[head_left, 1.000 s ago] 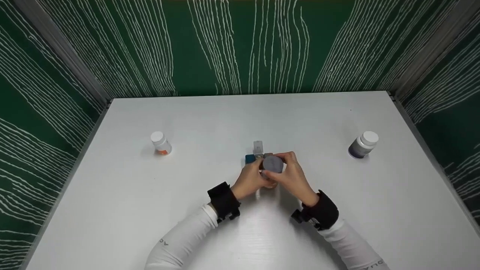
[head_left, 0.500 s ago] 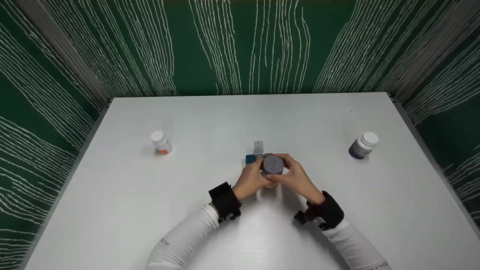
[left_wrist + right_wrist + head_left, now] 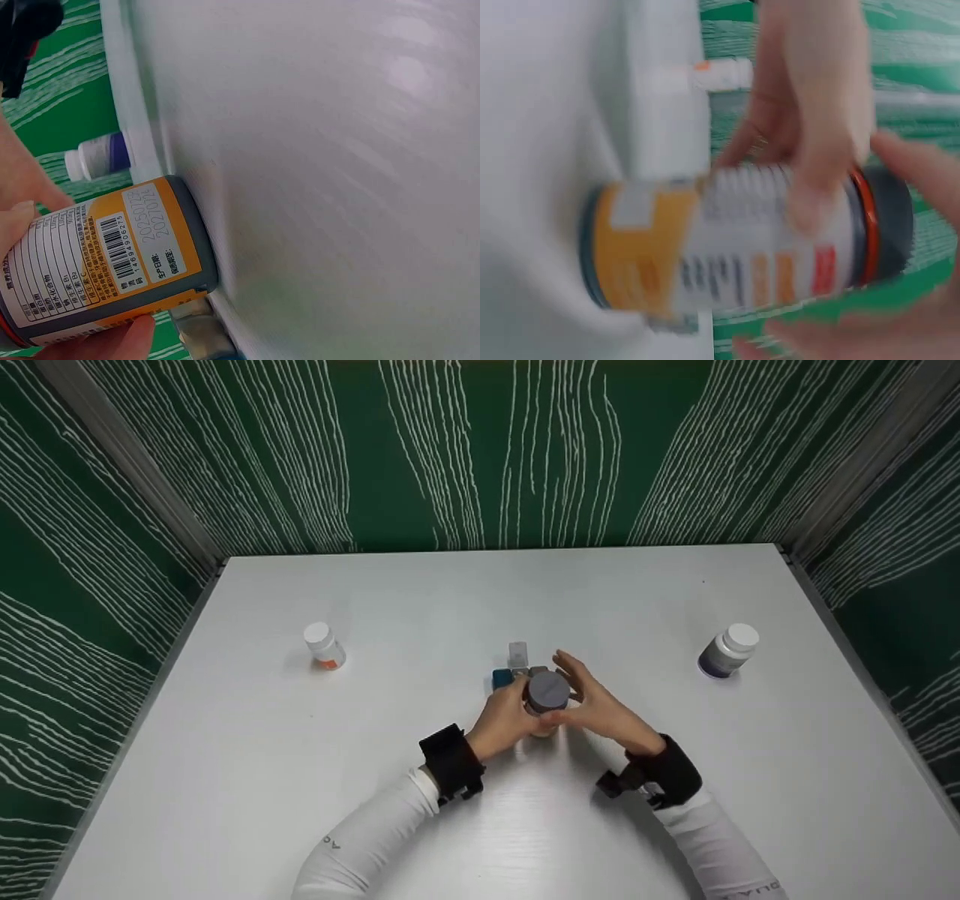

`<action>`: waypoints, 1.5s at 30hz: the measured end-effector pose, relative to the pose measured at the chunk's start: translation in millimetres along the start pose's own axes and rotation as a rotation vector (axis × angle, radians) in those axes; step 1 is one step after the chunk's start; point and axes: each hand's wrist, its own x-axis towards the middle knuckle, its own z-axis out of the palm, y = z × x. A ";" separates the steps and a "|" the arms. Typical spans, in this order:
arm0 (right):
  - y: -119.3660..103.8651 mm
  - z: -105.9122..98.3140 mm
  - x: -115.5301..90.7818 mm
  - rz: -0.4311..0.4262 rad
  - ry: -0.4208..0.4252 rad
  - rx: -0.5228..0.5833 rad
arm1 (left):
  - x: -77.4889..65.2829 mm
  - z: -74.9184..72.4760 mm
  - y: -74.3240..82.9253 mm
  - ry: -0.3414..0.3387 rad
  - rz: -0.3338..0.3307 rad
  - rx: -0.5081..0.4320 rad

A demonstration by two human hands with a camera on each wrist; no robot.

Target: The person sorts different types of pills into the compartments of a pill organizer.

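My left hand (image 3: 504, 721) grips the body of an upright supplement bottle (image 3: 727, 247) with a yellow, white and grey label. The bottle has a dark grey screw cap (image 3: 549, 690) with an orange ring under it. It stands on the white table, as the left wrist view shows. My right hand (image 3: 600, 712) is around the cap with thumb and fingers spread. The right index finger stands off the cap; whether the thumb touches it I cannot tell. Just behind the bottle is a pill box with a blue compartment (image 3: 502, 679) and a raised clear lid (image 3: 517, 654), partly hidden by the hands.
A small white bottle (image 3: 324, 646) with an orange mark stands at the left of the white table (image 3: 420, 600). To the right is a white-capped bottle (image 3: 727, 651) with a dark purple base. Green walls with white lines (image 3: 487, 450) border the back and sides.
My right hand's fingers have loosened from the cap and spread apart, and its wrist has swung to the right. My left hand and the bottle have stayed nearly still.
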 end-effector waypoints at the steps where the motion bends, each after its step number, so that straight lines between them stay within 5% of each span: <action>1: 0.2 -5.9 -0.4 -0.031 -0.060 0.009 | 0.0 -0.4 -0.3 -0.006 0.003 -0.007; 3: 1.6 -15.4 -0.1 -0.094 -0.144 0.011 | -0.3 -1.1 -0.7 -0.023 0.005 -0.026; 6: 1.4 -20.9 -0.3 -0.116 -0.163 0.010 | -0.6 -1.6 -0.7 -0.047 0.009 -0.070; 17: -27.8 14.1 -9.8 -0.081 0.218 -0.057 | -1.1 -0.4 -2.6 -0.008 0.034 -0.067; 27: -32.1 41.1 -13.9 -0.103 0.519 -0.097 | -1.3 4.0 0.7 0.027 -0.020 -0.038; 36: -21.6 49.3 -11.2 -0.126 0.622 -0.086 | -3.5 5.0 2.5 0.031 -0.031 -0.034; 45: 4.2 46.7 -3.6 -0.131 0.622 -0.106 | -3.1 4.1 1.3 0.025 -0.008 -0.032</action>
